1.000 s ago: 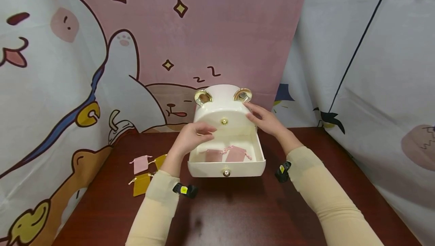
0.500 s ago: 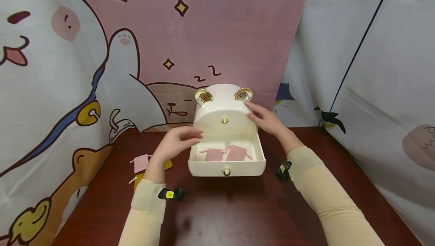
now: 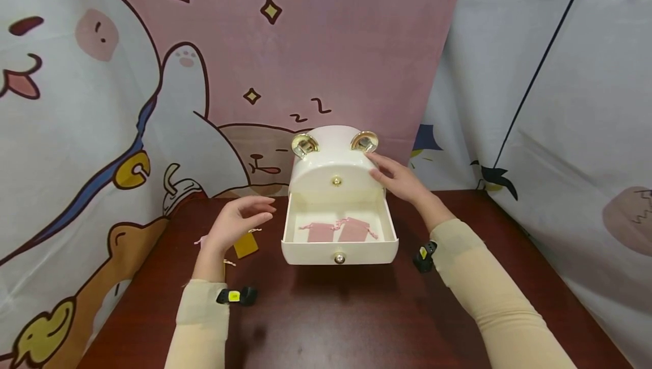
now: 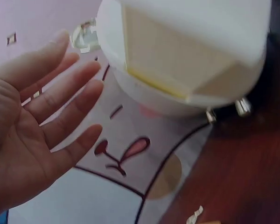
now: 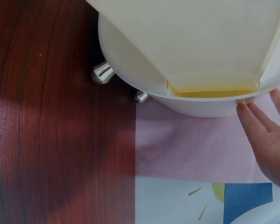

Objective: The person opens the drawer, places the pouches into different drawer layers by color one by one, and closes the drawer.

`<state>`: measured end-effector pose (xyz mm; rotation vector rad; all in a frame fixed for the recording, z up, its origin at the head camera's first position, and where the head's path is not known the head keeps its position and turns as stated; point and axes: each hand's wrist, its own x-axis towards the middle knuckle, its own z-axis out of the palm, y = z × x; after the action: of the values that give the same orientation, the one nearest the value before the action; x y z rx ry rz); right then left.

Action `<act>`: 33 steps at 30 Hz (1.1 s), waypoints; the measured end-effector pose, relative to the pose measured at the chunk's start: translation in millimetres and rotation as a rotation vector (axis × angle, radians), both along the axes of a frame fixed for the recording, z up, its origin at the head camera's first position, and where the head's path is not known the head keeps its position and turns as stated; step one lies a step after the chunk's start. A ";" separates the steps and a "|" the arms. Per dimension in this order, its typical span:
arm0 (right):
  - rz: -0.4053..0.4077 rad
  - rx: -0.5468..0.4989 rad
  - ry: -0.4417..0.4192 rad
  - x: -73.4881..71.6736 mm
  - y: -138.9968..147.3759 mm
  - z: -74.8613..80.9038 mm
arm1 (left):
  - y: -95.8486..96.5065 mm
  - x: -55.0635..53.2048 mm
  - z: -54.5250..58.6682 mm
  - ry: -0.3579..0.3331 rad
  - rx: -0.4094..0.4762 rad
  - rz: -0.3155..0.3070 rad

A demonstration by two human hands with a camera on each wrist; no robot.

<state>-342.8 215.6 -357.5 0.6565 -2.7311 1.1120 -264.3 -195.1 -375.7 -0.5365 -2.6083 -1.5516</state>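
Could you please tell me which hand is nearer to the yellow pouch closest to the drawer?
Left: the left hand is raised close to the yellow pouch; the right hand is across the drawer from it.

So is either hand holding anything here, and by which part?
Nothing is held: the left hand is empty, and the right hand just touches the box at its upper right side.

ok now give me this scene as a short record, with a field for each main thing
box: white, two gold ears
drawer: pulled out
in drawer: two pink bags
left hand: holding nothing, left of the box
right hand: touching the box's right side
on table: yellow bag left of the drawer
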 end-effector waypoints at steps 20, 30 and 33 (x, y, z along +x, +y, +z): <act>-0.002 -0.005 -0.013 -1.3 0.5 -1.7 | -92.7 -14.7 -54.2 -0.060 -0.089 0.096; -0.004 0.006 -0.008 -0.4 0.4 -1.3 | -126.6 -23.3 -59.9 -0.120 -0.191 0.145; -0.003 0.003 -0.005 -0.5 0.6 -1.6 | -132.9 -26.1 -63.2 -0.124 -0.181 0.157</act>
<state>-343.3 216.3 -359.0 0.6514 -2.7377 1.1103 -290.4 -328.0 -438.8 -0.2443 -2.8236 -1.3526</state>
